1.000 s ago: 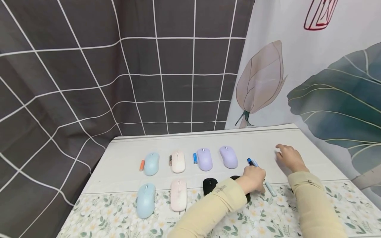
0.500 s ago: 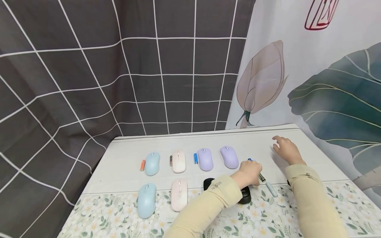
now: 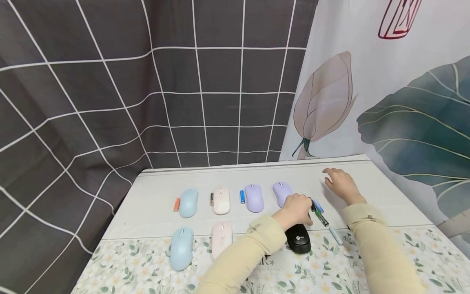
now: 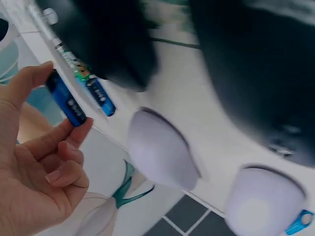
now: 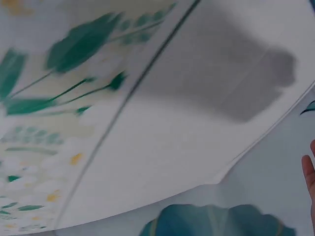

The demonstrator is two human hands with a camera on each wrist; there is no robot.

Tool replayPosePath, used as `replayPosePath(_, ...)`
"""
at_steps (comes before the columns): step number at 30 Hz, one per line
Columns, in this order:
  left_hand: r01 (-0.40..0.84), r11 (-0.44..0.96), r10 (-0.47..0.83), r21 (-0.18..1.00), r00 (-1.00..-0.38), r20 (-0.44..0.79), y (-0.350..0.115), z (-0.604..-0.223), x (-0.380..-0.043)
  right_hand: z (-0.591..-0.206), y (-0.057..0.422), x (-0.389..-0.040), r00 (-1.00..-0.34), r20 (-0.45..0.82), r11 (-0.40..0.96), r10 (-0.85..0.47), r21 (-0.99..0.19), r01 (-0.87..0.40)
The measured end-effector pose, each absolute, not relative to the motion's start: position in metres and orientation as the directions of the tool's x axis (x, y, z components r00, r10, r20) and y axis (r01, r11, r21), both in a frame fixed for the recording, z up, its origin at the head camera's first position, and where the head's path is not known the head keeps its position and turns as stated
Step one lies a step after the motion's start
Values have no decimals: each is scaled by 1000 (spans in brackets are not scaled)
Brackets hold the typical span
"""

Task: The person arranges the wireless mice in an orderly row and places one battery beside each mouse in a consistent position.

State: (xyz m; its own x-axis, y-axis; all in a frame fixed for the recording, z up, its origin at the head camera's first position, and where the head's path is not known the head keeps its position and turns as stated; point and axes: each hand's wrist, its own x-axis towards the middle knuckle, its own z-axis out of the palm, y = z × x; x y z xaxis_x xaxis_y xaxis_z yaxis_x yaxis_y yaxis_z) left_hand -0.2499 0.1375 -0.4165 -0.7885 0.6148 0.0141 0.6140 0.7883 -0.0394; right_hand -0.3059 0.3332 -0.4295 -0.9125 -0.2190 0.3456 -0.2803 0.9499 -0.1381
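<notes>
My left hand (image 3: 296, 209) pinches a blue battery (image 4: 67, 98) between thumb and fingertips; the left wrist view shows it raised above the table. In the head view this hand covers the near part of a purple mouse (image 3: 282, 193) and hovers just beyond a black mouse (image 3: 298, 239). Right of it lies a slanting row: a blue battery (image 3: 318, 205), a green one (image 3: 322, 219) and a pale one (image 3: 335, 235). Over the right part of the table my right hand (image 3: 342, 185) is held with loosely bent fingers, holding nothing; only its fingertips reach the right wrist view.
Further left stand a second purple mouse (image 3: 254, 198) beside a blue battery (image 3: 242, 197), a cream mouse (image 3: 221, 201), a pink mouse (image 3: 222, 239) and two light blue mice, one an upper mouse (image 3: 189, 203) with an orange battery (image 3: 177, 204). A dark grid curtain (image 3: 216, 110) hangs behind the table.
My left hand has moved left and away from the battery row, uncovering more of it and the black mouse's near end. My right hand has drifted left, towards the row.
</notes>
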Motion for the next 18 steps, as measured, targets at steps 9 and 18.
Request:
replayPosePath(9, 619, 784, 621, -46, -783, 44, 110, -420, -262, -421, 278, -317, -861, 316, 869, -398, -172, -464)
replayPosePath(18, 556, 830, 554, 32, -830, 57, 84, -423, -270, -422, 243, -316, -852, 140, 772, -504, -369, -518)
